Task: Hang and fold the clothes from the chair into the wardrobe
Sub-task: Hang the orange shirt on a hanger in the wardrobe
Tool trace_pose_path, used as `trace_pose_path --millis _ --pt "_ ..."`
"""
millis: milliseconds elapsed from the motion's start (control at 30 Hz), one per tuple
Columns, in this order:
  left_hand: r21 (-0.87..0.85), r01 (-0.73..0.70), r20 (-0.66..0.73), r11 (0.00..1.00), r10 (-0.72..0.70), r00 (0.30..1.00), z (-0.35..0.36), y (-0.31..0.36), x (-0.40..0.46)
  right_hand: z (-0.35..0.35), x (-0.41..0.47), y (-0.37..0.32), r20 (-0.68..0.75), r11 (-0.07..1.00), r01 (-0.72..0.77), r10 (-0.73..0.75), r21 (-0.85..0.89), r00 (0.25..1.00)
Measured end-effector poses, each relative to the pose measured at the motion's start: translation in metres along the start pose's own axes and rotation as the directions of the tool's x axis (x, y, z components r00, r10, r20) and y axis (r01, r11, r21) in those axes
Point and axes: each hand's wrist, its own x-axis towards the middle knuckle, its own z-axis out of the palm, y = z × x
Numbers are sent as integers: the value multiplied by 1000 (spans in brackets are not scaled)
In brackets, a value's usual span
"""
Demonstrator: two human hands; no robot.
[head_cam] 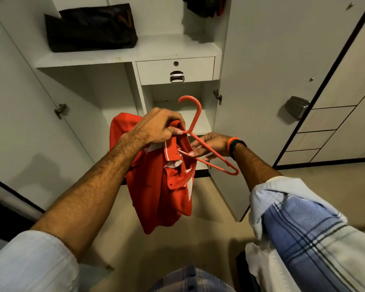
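My left hand (156,128) is gripping the red polo shirt (162,186) at its collar; my right hand (211,145) is pinching the red hanger (207,148), at three o'clock of the collar. I should be sliding the hanger's arm slowly inside the neck.

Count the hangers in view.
1: a red hanger held in front of the open wardrobe, gripped by both hands, one end inside the red shirt. Others may hang above, unseen.

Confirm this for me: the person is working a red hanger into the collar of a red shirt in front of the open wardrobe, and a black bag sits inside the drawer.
One thing is wrong: the black bag sits on the open shelf above the drawer, which is closed. The head view shows it. The rest holds: the left hand and right hand work the red hanger into the red shirt collar before the open wardrobe.
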Motion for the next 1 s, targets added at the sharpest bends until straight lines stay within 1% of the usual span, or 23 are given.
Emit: trace_pose_path --millis 67,133,167,233,300,333,367,467,567,667,800,900,1000 --pt "12 1 6 1000 -1 1000 -4 -2 -2 5 3 -2 44 1000 10 -10 -6 999" --pt "42 10 15 999 -10 1000 -6 -5 -5 11 6 -4 29 998 54 -54 12 998" --pt "57 18 12 998 -19 1000 -6 -8 -7 12 6 -5 -6 996 78 -78 38 997" --pt "77 47 -16 996 -46 999 -6 -13 -13 13 6 -7 -139 991 113 -103 67 985" --pt "84 66 -42 994 -63 997 -4 -17 -18 9 7 -5 -276 989 131 -110 62 955" --pt "90 83 -46 992 -80 996 -2 -17 -20 6 7 -3 -316 989 138 -116 48 942" --pt "98 103 -44 990 -99 994 1 -17 -23 2 6 -2 -333 989 145 -127 30 934" --pt "97 145 -27 985 -143 989 8 -19 -25 -11 -4 -2 -321 984 164 -176 -62 931" --pt "-16 177 -19 984 -177 984 12 -21 -23 -24 -12 -3 -350 973 176 -218 -147 911" --pt "-178 174 -15 969 -179 984 17 -21 -17 -31 -19 -4 -369 964 153 -226 -216 902" --pt "-343 157 56 926 -147 988 21 -18 -11 -38 -19 1 -456 960 70 -193 -272 869" --pt "-396 193 149 898 -145 978 20 -13 -6 -41 -11 8 -537 952 52 -215 -301 816" --pt "-385 206 214 899 -130 968 19 -8 -3 -40 -10 11 -595 948 62 -246 -312 765"
